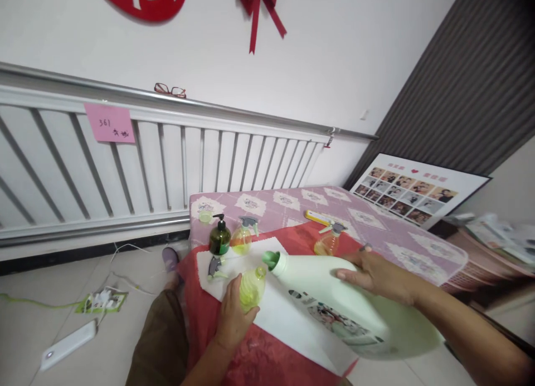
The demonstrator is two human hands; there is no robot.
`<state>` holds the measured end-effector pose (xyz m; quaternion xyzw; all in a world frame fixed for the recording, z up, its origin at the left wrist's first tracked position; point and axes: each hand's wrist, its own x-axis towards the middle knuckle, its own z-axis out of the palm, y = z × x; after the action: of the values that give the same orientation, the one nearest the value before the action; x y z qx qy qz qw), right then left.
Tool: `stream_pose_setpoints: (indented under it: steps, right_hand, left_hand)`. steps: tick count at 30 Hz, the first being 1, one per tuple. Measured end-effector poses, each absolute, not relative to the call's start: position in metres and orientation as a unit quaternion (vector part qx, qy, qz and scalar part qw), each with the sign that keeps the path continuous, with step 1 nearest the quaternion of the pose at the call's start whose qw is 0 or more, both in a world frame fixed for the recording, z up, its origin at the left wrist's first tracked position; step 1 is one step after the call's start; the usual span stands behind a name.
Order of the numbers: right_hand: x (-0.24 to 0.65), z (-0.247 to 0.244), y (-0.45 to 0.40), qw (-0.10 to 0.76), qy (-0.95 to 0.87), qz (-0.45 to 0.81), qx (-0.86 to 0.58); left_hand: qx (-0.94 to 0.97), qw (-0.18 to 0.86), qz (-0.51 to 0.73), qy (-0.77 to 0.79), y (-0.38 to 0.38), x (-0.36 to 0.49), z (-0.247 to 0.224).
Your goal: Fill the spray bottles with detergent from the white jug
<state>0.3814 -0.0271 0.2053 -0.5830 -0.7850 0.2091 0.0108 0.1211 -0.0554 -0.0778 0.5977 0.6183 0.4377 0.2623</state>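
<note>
My left hand (234, 313) is wrapped around a clear yellow spray bottle (252, 288) whose neck is uncapped. In my right hand (371, 272) is a large pale green detergent jug (334, 297), tipped nearly level. Its green spout (271, 259) points left, just above and to the right of the bottle's neck. I cannot make out any liquid between them. A loose trigger spray head (216, 267) lies on the white paper (280, 319) beside my left hand. Behind it stand a dark green pump bottle (219, 237) and a spray bottle (242, 241) with some yellow liquid.
Another spray bottle (328, 242) stands on the red cloth (292, 235), near a yellow box (320, 217). A pale green cap (205, 216) sits on the purple patterned tabletop (276, 205). A white radiator (217, 157) lines the wall. Floor cables run by a power strip (102, 301).
</note>
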Motion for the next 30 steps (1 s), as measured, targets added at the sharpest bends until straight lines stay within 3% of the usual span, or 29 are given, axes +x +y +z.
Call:
stream_pose_setpoints:
  steps: [5,10,15,23,30]
  right_hand:
    - [0.390,0.183,-0.027,0.158,-0.726,0.285,-0.605]
    - [0.377,0.137,-0.021,0.347,-0.649,0.223,-0.639]
    - [0.356,0.084,-0.007,0.445,-0.585,0.201,-0.647]
    - [0.337,0.020,-0.003,0.530,-0.523,0.182,-0.642]
    - [0.344,0.001,-0.025,0.545,-0.526,0.185,-0.627]
  left_hand:
    - [0.592,0.248,0.443,0.626,-0.057,0.122,-0.081]
    - [0.592,0.231,0.453,0.626,-0.056,0.123,-0.086]
    - [0.604,0.221,0.435,0.630,-0.053,0.121,-0.094]
    - [0.591,0.194,0.466,0.630,-0.052,0.122,-0.110]
    - [0.568,0.203,0.512,0.612,-0.044,0.117,-0.124]
